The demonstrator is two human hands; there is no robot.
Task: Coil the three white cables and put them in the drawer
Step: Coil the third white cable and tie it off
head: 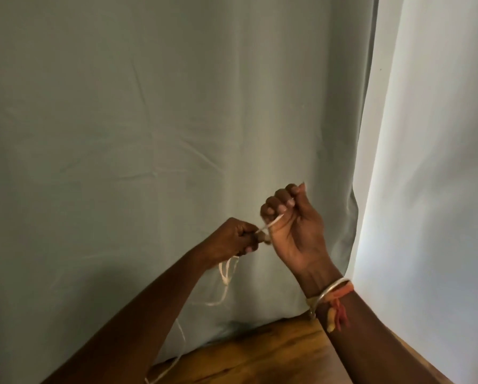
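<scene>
A wooden desk fills the bottom of the view. Above it, the right hand, with a bangle and orange thread at the wrist, is curled closed around a white cable. Just beside it, the left hand is clenched on the same cable, whose loops hang below and trail toward the desk. Behind hangs a grey-green curtain, with a white wall to its right.

Wood surface, cable end prob. touching it.
</scene>
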